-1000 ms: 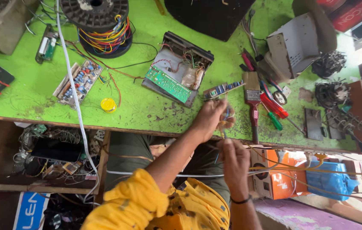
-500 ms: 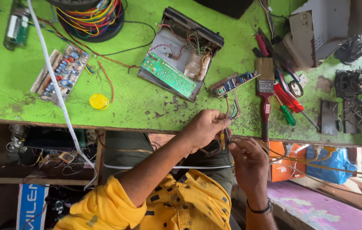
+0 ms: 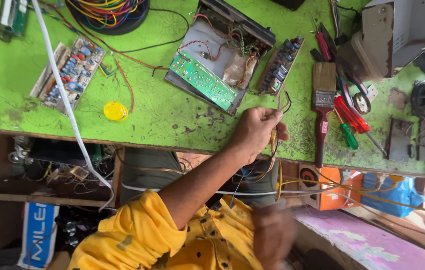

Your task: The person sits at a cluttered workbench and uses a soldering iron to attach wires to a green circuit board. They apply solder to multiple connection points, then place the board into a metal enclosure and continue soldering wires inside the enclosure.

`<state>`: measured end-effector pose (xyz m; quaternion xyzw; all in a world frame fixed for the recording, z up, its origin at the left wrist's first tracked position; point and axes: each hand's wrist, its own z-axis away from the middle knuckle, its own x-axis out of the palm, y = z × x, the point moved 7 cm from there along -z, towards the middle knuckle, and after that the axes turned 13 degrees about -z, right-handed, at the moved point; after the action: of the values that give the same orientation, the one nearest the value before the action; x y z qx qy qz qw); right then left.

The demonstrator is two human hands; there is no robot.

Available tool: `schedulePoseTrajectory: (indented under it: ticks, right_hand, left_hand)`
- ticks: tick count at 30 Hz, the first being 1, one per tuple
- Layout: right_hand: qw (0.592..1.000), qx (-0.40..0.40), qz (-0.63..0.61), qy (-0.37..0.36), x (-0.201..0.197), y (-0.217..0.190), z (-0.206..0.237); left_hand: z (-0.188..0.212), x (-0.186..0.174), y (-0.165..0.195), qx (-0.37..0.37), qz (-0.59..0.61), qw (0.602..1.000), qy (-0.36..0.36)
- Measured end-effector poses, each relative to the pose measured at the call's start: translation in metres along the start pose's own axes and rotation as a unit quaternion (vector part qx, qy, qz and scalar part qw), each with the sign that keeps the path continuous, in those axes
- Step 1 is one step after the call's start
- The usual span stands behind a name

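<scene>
Left hand (image 3: 257, 131) is gripping a bundle of thin wires (image 3: 274, 145) at the green table (image 3: 162, 110) edge, beside a paintbrush (image 3: 322, 102). Right hand (image 3: 272, 235) is showing blurred, low over the yellow shirt (image 3: 172, 242). Open chassis with green circuit board (image 3: 203, 80) is lying just beyond.

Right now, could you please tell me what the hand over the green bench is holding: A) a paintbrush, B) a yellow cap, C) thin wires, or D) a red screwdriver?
C: the left hand is closed round thin wires, while the paintbrush, screwdriver and cap lie untouched on the bench.
</scene>
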<state>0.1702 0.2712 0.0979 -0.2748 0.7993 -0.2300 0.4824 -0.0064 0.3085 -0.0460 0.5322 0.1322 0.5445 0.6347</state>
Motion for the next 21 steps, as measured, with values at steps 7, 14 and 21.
schedulePoseTrajectory:
  ticks: [7, 14, 21]
  right_hand:
    - [0.696, 0.127, -0.601, 0.372, -0.061, 0.14, -0.008]
    - [0.973, 0.203, -0.075, 0.087, -0.009, 0.113, -0.054]
    - [0.986, 0.158, -0.032, 0.033, 0.0, 0.121, -0.05]
  left_hand:
    - [0.003, -0.001, -0.014, -0.07, 0.023, 0.996, -0.041]
    - [0.007, -0.003, -0.01, -0.025, 0.031, 0.998, -0.045]
    - [0.006, -0.001, -0.008, 0.014, 0.012, 1.0, -0.023]
